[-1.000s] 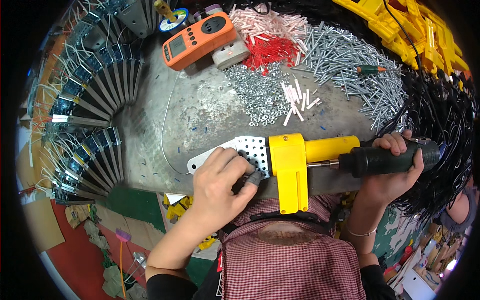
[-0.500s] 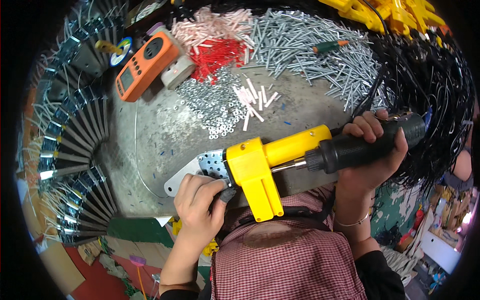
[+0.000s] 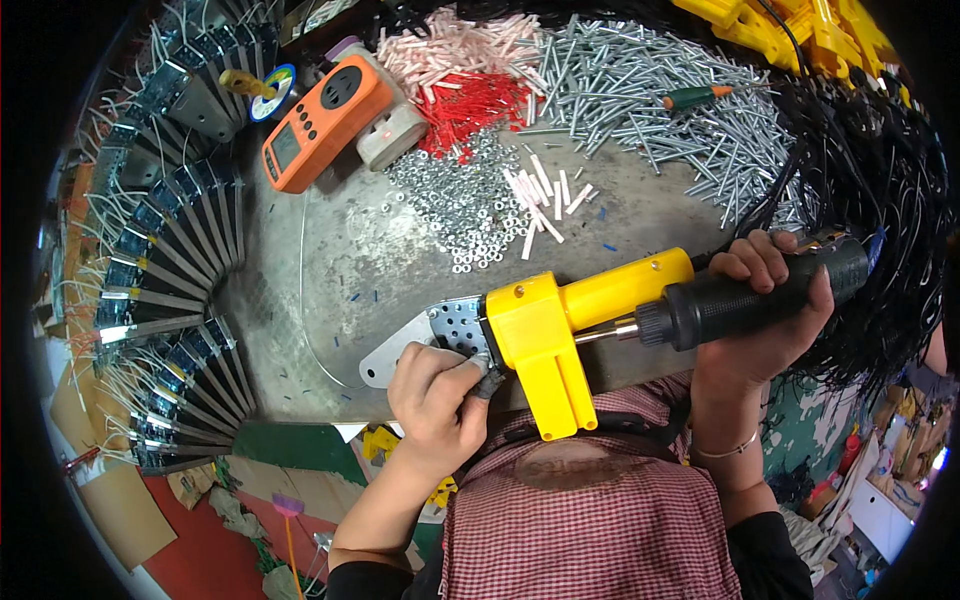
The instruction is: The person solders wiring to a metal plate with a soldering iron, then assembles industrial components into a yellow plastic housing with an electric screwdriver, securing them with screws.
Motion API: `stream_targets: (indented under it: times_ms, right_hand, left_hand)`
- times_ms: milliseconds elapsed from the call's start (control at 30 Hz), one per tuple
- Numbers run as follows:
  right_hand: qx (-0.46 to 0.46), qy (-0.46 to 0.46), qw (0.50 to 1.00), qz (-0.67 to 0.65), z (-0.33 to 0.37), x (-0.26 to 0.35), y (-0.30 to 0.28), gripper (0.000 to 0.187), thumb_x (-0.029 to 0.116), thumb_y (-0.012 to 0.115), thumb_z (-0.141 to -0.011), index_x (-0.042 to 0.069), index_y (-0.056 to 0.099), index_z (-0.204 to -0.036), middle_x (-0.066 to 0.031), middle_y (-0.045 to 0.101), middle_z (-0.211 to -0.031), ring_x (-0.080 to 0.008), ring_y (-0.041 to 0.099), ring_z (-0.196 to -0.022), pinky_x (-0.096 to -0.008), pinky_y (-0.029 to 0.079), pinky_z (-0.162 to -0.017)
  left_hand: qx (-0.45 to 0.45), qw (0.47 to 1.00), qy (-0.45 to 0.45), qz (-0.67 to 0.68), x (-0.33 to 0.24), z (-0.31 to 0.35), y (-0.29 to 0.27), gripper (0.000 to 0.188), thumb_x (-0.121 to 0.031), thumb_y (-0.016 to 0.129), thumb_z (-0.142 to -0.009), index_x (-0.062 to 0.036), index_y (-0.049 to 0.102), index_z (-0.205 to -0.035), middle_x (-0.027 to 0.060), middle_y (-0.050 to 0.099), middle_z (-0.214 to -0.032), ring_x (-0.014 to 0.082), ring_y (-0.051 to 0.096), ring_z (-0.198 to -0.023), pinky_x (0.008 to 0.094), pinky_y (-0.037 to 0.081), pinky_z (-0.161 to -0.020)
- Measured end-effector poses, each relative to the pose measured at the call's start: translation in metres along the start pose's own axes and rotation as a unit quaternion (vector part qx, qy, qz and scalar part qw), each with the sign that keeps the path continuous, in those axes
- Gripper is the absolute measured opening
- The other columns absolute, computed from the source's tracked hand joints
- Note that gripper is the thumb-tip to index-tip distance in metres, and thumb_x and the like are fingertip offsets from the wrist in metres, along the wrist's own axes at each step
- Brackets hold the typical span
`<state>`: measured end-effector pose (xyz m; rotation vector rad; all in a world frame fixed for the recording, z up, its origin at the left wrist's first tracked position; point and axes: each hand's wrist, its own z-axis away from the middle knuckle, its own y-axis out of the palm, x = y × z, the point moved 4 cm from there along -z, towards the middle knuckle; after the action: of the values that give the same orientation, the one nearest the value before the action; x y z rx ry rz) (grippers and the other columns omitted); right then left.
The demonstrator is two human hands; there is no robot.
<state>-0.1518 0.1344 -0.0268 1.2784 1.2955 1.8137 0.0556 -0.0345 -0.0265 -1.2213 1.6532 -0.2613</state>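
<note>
A yellow plastic tool housing [image 3: 540, 325] with a round handle lies crosswise near the table's front edge. From its left end sticks out a perforated metal bracket [image 3: 458, 325] with a flat grey plate [image 3: 395, 358]. My left hand [image 3: 432, 400] is closed on the bracket beside the housing, a dark cover on one fingertip; the fingers partly hide the metal. In my right hand [image 3: 765, 315] is a black electric screwdriver [image 3: 725, 305], gripped around its body. Its bit [image 3: 608, 331] points left and reaches the housing below the handle; the tip is hidden.
Beyond the housing lie heaps of nuts [image 3: 465, 205], red sleeves [image 3: 475, 110], pale tubes [image 3: 460, 50] and long screws [image 3: 650, 100]. An orange meter [image 3: 325, 125] stands far left, near rows of metal plate assemblies [image 3: 180, 245]. Black cables [image 3: 870, 220] pile up at right.
The whole scene has shifted slightly right in the picture. Both hands keep their grips, and the screwdriver and housing look unchanged relative to each other.
</note>
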Motion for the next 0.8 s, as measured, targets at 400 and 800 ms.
stream_targets:
  times_ms: [400,800]
  right_hand:
    - [0.003,-0.006,1.0,0.014,-0.003,-0.004,0.008,0.032,0.037,0.055,-0.089,0.008,0.046,-0.099,0.0027,0.043,-0.077,-0.007,0.044,-0.067,-0.0242,0.041,-0.07]
    - [0.061,-0.023,0.998,0.007,0.001,-0.003,0.023,0.031,0.034,0.054,-0.092,0.006,0.046,-0.102,0.001,0.045,-0.078,-0.0086,0.046,-0.068,-0.0255,0.042,-0.073]
  left_hand:
    - [0.1,0.983,-0.095,0.122,0.012,-0.019,-0.008,0.018,-0.005,0.073,-0.068,-0.0008,0.061,-0.08,0.01,0.06,-0.073,0.0228,0.059,-0.065,0.0302,0.046,-0.058]
    - [0.089,0.98,-0.077,0.163,0.018,-0.021,-0.008,0.013,-0.003,0.072,-0.066,0.0001,0.063,-0.075,0.0101,0.059,-0.071,0.022,0.059,-0.062,0.0302,0.046,-0.056]
